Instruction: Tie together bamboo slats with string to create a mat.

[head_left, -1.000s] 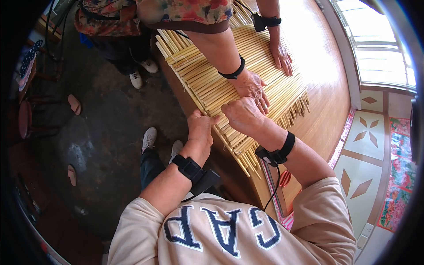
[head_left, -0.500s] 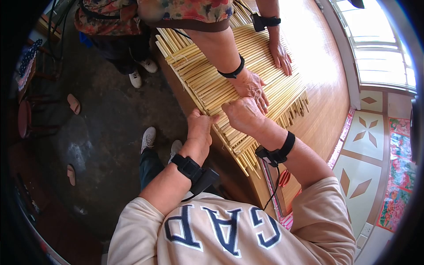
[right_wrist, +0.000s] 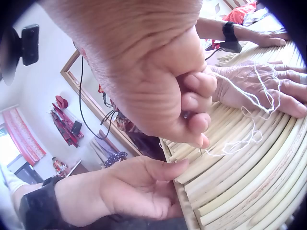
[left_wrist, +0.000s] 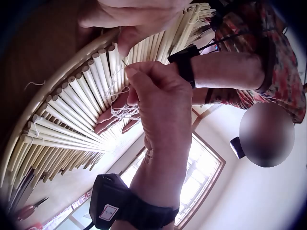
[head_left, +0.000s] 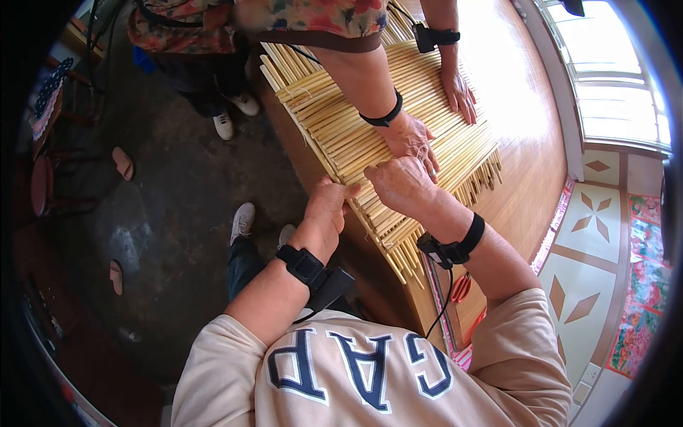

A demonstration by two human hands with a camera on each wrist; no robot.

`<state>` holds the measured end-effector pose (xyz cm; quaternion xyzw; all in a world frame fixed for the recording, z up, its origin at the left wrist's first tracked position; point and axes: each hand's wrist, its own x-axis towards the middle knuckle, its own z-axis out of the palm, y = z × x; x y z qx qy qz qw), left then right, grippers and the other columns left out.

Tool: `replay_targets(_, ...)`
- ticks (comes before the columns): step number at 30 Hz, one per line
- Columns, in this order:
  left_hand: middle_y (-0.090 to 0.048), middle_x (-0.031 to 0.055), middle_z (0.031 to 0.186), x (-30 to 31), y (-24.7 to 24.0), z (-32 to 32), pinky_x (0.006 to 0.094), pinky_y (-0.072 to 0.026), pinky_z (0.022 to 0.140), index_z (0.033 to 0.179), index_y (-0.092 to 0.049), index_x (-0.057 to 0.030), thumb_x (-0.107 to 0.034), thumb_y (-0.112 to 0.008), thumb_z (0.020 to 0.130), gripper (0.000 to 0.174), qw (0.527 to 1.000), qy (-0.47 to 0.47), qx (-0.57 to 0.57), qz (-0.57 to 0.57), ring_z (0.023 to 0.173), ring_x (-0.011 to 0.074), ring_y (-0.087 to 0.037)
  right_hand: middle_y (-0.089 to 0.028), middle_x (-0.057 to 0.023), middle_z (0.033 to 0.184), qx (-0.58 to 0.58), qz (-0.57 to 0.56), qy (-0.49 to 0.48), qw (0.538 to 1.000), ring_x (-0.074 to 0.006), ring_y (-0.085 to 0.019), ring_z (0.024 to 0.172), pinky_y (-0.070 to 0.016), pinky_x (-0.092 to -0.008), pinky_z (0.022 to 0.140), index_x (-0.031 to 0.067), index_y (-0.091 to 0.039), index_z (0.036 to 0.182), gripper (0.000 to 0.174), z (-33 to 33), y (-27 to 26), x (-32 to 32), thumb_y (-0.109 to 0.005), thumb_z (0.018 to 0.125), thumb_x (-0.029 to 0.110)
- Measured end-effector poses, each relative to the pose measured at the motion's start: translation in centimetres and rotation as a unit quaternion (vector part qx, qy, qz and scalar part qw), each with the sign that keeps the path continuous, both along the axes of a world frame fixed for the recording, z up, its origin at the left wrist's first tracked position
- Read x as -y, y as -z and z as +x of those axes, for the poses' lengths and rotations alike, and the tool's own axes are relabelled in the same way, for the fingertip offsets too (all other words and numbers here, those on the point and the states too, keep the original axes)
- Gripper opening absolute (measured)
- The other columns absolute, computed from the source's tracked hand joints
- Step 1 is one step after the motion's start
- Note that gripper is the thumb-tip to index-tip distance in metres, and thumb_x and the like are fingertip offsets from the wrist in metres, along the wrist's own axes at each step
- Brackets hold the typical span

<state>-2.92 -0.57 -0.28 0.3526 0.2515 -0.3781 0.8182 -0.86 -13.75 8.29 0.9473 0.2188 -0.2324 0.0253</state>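
Observation:
A mat of pale stalks (head_left: 334,121) lies on the wooden table, bordered by a long rod along its near edge. At that edge, my left hand (head_left: 327,210) holds on, thumb (right_wrist: 172,168) over the top and fingers low against the side. Just beside it, my right hand (head_left: 404,186) has its fingers curled and pinches a thin needle (right_wrist: 201,152), its tip close over the stalk ends. Loose white thread (right_wrist: 247,140) trails from there across the stalks and over another person's hand (head_left: 413,142). That hand rests flat on the mat.
The other person's second hand (head_left: 459,96) presses farther back on the mat. Red-handled scissors (head_left: 461,288) lie on the table near my right forearm. Stalk ends (head_left: 405,267) stick out at the mat's near corner. Slippers (head_left: 122,164) lie on the dark floor at left.
The whole head view has shifted slightly, with the scene moving a little to the right. Both my hands and the other person's hands keep nearly the same places on the mat.

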Motion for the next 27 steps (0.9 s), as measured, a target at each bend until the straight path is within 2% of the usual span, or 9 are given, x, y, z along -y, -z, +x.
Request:
replay_targets(4, -0.059, 0.0029, 0.098, 0.0, 0.6, -0.2, 0.0333, -0.0422, 0.076, 0.106, -0.051, -0.0077, -0.003, -0.062, 0.072, 0.036, 0.999, -0.019, -0.01, -0.032, 0.09, 0.0156, -0.055, -0.061, -0.0166, 0.065, -0.028, -0.021, -0.012, 0.999, -0.0315, -0.062, 0.064, -0.0481, -0.0391, 0.054, 0.0024, -0.058, 0.078, 0.012, 0.5, -0.4, -0.1, -0.048, 0.072, 0.005)
replay_targets(8, -0.06, 0.0024, 0.096, -0.2, 0.5, -0.3, 0.0331, -0.0425, 0.075, 0.104, -0.052, -0.0083, -0.004, -0.063, 0.072, 0.035, 0.999, -0.003, -0.024, -0.032, 0.088, 0.0155, -0.056, -0.06, -0.017, 0.064, -0.009, -0.028, 0.01, 1.0, -0.0313, -0.062, 0.064, -0.0483, -0.0391, 0.054, 0.0024, -0.058, 0.081, 0.013, 0.4, 0.0, -0.3, -0.047, 0.073, 0.006)
replay_targets(11, -0.06, 0.0021, 0.095, -0.4, 0.4, -0.3, 0.0331, -0.0425, 0.075, 0.103, -0.052, -0.0084, -0.004, -0.063, 0.072, 0.033, 0.999, 0.0, -0.022, -0.04, 0.086, 0.0152, -0.056, -0.062, -0.0184, 0.069, -0.038, -0.034, 0.036, 0.998, -0.0333, -0.063, 0.068, -0.0492, -0.0416, 0.058, 0.0018, -0.06, 0.081, 0.017, 0.6, -0.3, -0.7, -0.048, 0.075, 0.012)
replay_targets(13, -0.06, 0.002, 0.094, -0.4, 0.5, -0.3, 0.033, -0.0424, 0.075, 0.102, -0.052, -0.0084, -0.004, -0.063, 0.072, 0.032, 0.999, -0.003, -0.02, -0.046, 0.085, 0.015, -0.057, -0.06, -0.0161, 0.062, -0.03, -0.027, -0.011, 0.999, -0.0316, -0.061, 0.062, -0.0478, -0.0385, 0.052, 0.0012, -0.056, 0.08, 0.013, 0.5, -0.4, -0.7, -0.051, 0.068, 0.004)
replay_targets(16, -0.061, 0.0019, 0.093, -0.3, 0.6, -0.4, 0.0333, -0.0424, 0.075, 0.101, -0.053, -0.0085, -0.005, -0.064, 0.073, 0.031, 0.999, -0.003, -0.017, -0.045, 0.083, 0.0146, -0.057, -0.059, -0.0154, 0.06, -0.021, -0.042, -0.017, 0.999, -0.0314, -0.061, 0.061, -0.0473, -0.0387, 0.052, 0.0011, -0.056, 0.078, 0.013, 0.4, -0.4, -0.9, -0.052, 0.066, 0.003)
replay_targets(23, -0.061, 0.0008, 0.093, -0.4, 0.5, -0.8, 0.0339, -0.0422, 0.075, 0.103, -0.052, -0.0103, -0.007, -0.063, 0.074, 0.032, 0.997, -0.008, -0.016, -0.072, 0.084, 0.0144, -0.057, -0.059, -0.015, 0.06, -0.002, -0.023, -0.018, 1.0, -0.0312, -0.061, 0.06, -0.047, -0.0388, 0.052, 0.0015, -0.055, 0.078, 0.013, 0.2, 0.0, -0.5, -0.052, 0.065, 0.004)
replay_targets(25, -0.061, 0.0005, 0.093, -0.2, 0.6, -1.0, 0.0344, -0.0421, 0.075, 0.104, -0.052, -0.0108, -0.008, -0.064, 0.074, 0.032, 0.996, -0.014, -0.018, -0.086, 0.085, 0.0142, -0.057, -0.06, -0.0182, 0.064, -0.018, -0.029, -0.022, 0.999, -0.0329, -0.062, 0.062, -0.0483, -0.0409, 0.052, 0.0003, -0.059, 0.075, 0.015, 0.4, -0.1, -0.5, -0.05, 0.072, 0.011)
replay_targets(27, -0.06, 0.0002, 0.093, -0.1, 0.7, -1.2, 0.0354, -0.0419, 0.075, 0.104, -0.052, -0.0115, -0.008, -0.064, 0.074, 0.033, 0.995, -0.024, -0.021, -0.092, 0.087, 0.0139, -0.056, -0.06, -0.0182, 0.063, -0.021, -0.027, -0.022, 0.999, -0.033, -0.062, 0.061, -0.0482, -0.041, 0.051, 0.0001, -0.059, 0.076, 0.015, 0.5, -0.3, -0.5, -0.05, 0.071, 0.011)
